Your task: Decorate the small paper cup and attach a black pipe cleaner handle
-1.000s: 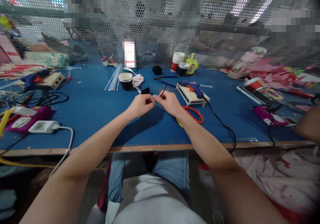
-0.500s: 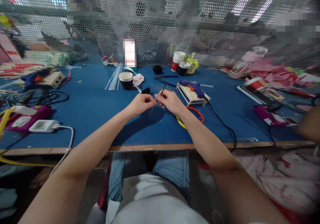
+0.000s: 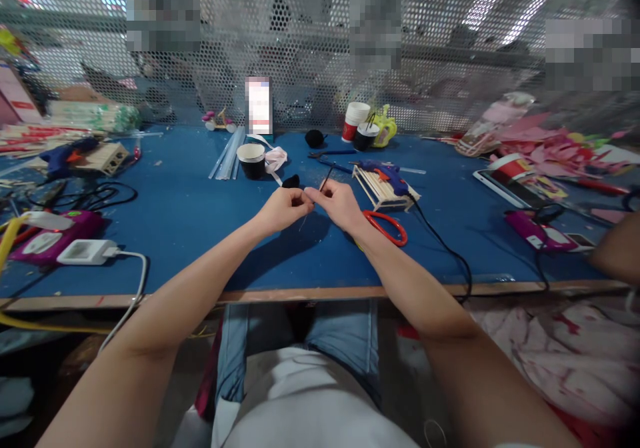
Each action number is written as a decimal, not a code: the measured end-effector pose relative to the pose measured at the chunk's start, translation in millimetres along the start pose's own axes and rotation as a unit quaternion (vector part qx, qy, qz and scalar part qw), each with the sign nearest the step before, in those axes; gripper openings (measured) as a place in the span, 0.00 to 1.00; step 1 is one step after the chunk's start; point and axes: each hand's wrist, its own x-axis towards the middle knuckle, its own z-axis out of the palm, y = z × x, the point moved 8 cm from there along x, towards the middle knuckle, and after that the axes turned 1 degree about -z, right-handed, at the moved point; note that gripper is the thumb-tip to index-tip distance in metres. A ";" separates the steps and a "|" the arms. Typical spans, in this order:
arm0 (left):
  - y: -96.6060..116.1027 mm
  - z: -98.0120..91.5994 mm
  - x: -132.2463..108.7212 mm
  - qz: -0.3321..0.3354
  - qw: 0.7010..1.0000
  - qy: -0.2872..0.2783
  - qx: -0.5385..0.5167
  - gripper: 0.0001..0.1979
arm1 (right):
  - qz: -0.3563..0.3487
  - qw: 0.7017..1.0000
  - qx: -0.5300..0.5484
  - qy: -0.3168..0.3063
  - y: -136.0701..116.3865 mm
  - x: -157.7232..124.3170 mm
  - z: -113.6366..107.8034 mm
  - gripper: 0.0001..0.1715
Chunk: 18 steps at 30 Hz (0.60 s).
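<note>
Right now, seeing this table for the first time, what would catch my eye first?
Probably the bright phone screen, upright at the back of the blue table before the perforated metal panel. Next, the left hand and right hand close together mid-table, a thin dark stick jutting up from the right one. Then the blue-and-orange glue gun on a slatted wooden rack, right of the hands.

Left hand (image 3: 284,209) meets right hand (image 3: 343,205), and there goes the dark stick (image 3: 327,177), its lower end swallowed by the right-hand grip! The thin strand (image 3: 303,221) below, too fine to trace. Black lump (image 3: 291,181), half hidden behind the left hand. Along the table (image 3: 190,215)'s far edge, the phone screen (image 3: 259,107) blurs out; near edge, far right, a blurred limb (image 3: 616,248), cut off by the picture.
</note>
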 end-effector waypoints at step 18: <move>13.9 -6.3 0.1 0.038 0.996 -0.058 0.048 0.09 | 0.080 0.977 0.163 -0.111 7.9 -4.6 12.1 0.20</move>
